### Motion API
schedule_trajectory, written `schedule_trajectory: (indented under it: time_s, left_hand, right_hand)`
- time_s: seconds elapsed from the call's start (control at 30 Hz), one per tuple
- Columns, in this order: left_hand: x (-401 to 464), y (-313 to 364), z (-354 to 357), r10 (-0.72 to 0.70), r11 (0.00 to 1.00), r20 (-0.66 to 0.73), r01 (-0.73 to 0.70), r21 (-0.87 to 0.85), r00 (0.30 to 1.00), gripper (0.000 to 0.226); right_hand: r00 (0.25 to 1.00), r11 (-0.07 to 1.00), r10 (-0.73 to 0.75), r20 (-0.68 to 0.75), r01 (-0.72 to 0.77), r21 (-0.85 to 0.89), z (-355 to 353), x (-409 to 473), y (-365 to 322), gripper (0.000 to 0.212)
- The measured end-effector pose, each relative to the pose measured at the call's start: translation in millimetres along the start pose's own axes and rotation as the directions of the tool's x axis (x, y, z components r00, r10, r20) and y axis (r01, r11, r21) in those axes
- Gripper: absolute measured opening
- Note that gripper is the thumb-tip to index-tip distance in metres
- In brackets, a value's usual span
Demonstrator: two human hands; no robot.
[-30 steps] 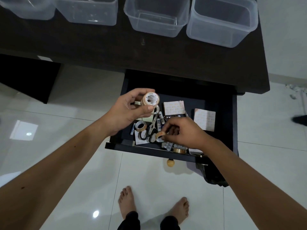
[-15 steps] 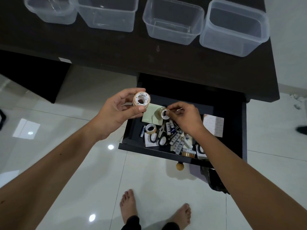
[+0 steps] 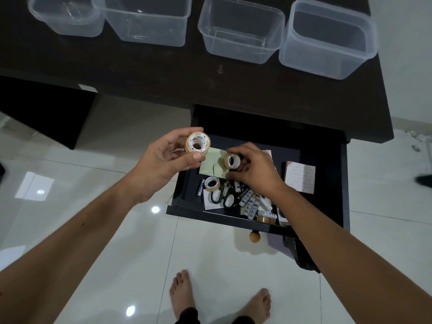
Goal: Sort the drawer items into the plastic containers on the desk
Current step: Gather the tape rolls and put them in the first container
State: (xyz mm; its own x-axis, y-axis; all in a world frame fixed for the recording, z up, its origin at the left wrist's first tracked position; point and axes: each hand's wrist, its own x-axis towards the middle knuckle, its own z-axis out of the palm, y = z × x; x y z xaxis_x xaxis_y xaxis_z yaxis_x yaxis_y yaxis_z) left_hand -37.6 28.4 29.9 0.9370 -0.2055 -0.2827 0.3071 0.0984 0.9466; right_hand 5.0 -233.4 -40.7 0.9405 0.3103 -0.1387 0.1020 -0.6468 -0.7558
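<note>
Above the open drawer (image 3: 327,160), the left hand (image 3: 161,164) pinches a stack of tape rolls (image 3: 197,142), tan with white cores, between thumb and fingertips; the right hand (image 3: 254,169) pinches a smaller tan tape roll (image 3: 232,160) just beside it; scissors (image 3: 223,197), batteries (image 3: 251,203) and another roll (image 3: 212,184) lie below; four clear plastic containers (image 3: 240,29) stand on the dark desk (image 3: 163,71).

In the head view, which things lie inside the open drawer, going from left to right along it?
Loose tape roll → black-handled scissors → pile of batteries → patterned notepad.
</note>
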Motion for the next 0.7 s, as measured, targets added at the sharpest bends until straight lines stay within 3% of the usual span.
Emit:
schedule_trajectory:
  time_s: [0.2, 0.33, 0.5, 0.7]
  left_hand:
    - [-1, -2, 0, 0.009, 1.0, -0.009, -0.009, 0.019, 1.0, 0.059]
    - [-1, -4, 0, 0.017, 1.0, -0.015, -0.017, 0.022, 1.0, 0.059]
    - [-1, -5, -1, 0.017, 0.999, -0.026, -0.016, 0.045, 1.0, 0.06]
    - [-1, -7, -1, 0.018, 0.996, -0.035, -0.014, 0.088, 0.999, 0.06]
  right_hand:
    - [0.996, 0.996, -0.077, -0.052, 0.075, -0.041, 2, 1, -3, 0.047]
    - [0.991, 0.993, -0.113, 0.074, 0.111, 0.034, 1, -6, -17, 0.046]
    - [0.961, 0.977, -0.179, 0.21, 0.199, -0.079, 12, -7, -27, 0.043]
    - [0.946, 0.966, -0.146, 0.29, 0.2, -0.164, 20, -10, -28, 0.045]
